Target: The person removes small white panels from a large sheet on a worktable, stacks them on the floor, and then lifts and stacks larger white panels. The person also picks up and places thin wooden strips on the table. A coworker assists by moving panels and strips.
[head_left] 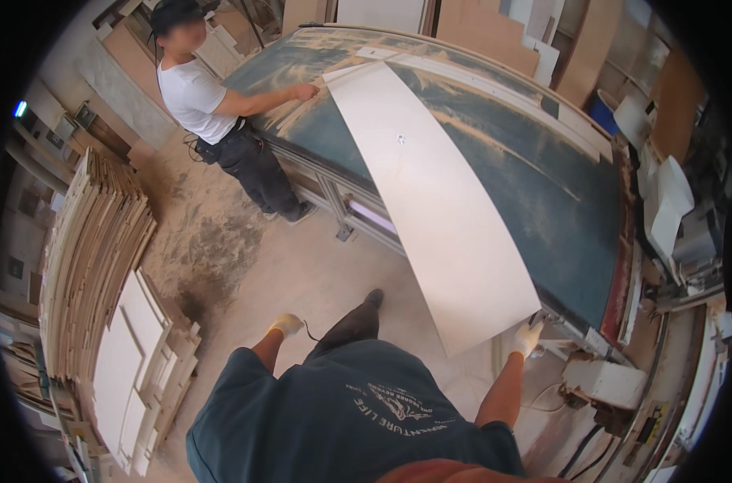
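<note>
A long white panel point(430, 201) lies slantwise over a dark green worktable point(535, 217), its near end jutting past the table's front edge toward me. My right hand point(528, 336), in a pale glove, grips the near right corner of this panel, fingers closed on its edge. Down at my left side hangs my left hand point(287, 324), also gloved, away from the panel. Nothing shows in it, but its fingers are too small to make out. Across the table a co-worker's bare hand point(305, 92) is close to the panel's far end; contact cannot be told.
The co-worker point(201, 105) stands at the table's left side. Stacked boards point(100, 258) rise at the left, with white panels point(128, 366) leaning nearby. Sawdust point(197, 233) covers part of the floor. A white box-like machine part point(603, 382) sits below the table's right corner.
</note>
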Demonstrator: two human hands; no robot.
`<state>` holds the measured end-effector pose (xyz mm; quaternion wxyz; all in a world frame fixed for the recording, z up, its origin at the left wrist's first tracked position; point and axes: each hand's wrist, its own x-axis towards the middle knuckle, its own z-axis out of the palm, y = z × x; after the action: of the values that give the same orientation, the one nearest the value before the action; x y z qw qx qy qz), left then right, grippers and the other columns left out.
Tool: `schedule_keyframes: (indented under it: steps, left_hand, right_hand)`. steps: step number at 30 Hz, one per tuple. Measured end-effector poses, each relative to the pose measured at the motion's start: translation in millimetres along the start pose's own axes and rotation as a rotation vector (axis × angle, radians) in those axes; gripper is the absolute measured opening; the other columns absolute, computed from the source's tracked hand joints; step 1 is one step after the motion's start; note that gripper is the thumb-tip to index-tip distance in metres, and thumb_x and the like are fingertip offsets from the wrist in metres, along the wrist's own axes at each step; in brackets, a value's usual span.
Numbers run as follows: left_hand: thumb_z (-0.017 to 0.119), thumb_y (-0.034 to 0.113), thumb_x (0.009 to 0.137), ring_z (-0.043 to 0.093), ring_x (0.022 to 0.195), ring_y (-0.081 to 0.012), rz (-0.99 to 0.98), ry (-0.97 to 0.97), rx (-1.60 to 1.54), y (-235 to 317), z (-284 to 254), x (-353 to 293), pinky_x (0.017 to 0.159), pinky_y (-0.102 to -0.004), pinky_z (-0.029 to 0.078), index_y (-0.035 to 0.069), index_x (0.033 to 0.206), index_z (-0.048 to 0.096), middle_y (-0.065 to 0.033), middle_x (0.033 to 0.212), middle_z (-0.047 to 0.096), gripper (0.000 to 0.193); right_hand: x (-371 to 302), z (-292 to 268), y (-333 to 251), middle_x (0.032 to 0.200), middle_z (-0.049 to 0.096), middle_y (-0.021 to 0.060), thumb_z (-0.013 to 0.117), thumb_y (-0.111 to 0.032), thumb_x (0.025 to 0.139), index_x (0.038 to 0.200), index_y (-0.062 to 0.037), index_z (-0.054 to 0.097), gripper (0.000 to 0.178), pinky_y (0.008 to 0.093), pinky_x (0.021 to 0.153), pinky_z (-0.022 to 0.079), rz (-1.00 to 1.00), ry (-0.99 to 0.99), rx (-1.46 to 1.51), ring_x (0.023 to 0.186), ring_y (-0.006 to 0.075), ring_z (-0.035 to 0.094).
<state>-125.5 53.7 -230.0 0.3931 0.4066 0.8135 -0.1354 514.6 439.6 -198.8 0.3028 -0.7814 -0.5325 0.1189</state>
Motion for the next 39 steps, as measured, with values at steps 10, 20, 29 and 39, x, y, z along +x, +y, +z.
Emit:
schedule_keyframes:
  steps: [10, 20, 29, 39]
  left_hand:
    - [0.059, 0.039, 0.096, 0.070, 0.101, -0.0268, 0.153, 0.380, -0.743, 121.5, -169.3, 168.7, 0.088, -0.0422, 0.054, 0.001, 0.116, 0.073, -0.0187, 0.106, 0.075, 0.045]
    - [0.062, 0.040, 0.100, 0.068, 0.110, -0.0246, 0.066, 0.341, -1.592, 224.4, -473.0, 368.6, 0.094, -0.0397, 0.054, -0.002, 0.142, 0.054, -0.0139, 0.128, 0.068, 0.059]
    - [0.054, 0.034, 0.106, 0.056, 0.131, -0.0321, 0.405, -0.261, -2.199, 256.3, -440.0, 392.9, 0.111, -0.0449, 0.046, 0.001, 0.147, 0.049, -0.0163, 0.145, 0.058, 0.053]
    - [0.054, 0.030, 0.106, 0.064, 0.119, -0.0274, 0.584, -0.510, -2.147, 309.4, -275.2, 225.9, 0.102, -0.0418, 0.052, 0.003, 0.138, 0.056, -0.0124, 0.132, 0.065, 0.042]
  right_hand:
    - [-11.8, 71.8, 17.7, 0.146, 0.056, 0.0140, 0.048, -0.050, 0.105, 0.152, 0.0026, 0.044, 0.070, 0.0408, 0.111, 0.043, 0.682, -0.386, 1.061, 0.129, 0.0294, 0.055]
    - [-27.2, 11.3, -96.4, 0.144, 0.059, 0.0188, 0.046, -0.061, 0.103, 0.143, 0.0099, 0.053, 0.081, 0.0398, 0.109, 0.045, 0.952, 0.045, 0.546, 0.125, 0.0310, 0.059]
    - [-38.9, -50.2, -107.4, 0.138, 0.062, 0.0198, 0.041, -0.048, 0.107, 0.141, 0.0105, 0.054, 0.069, 0.0382, 0.105, 0.047, 0.846, 0.151, 0.412, 0.121, 0.0308, 0.061]
    - [-175.1, -260.6, -24.1, 0.107, 0.071, 0.0171, 0.049, -0.036, 0.108, 0.114, 0.0124, 0.067, 0.052, 0.0421, 0.082, 0.053, 0.775, 0.499, 0.170, 0.090, 0.0278, 0.061]
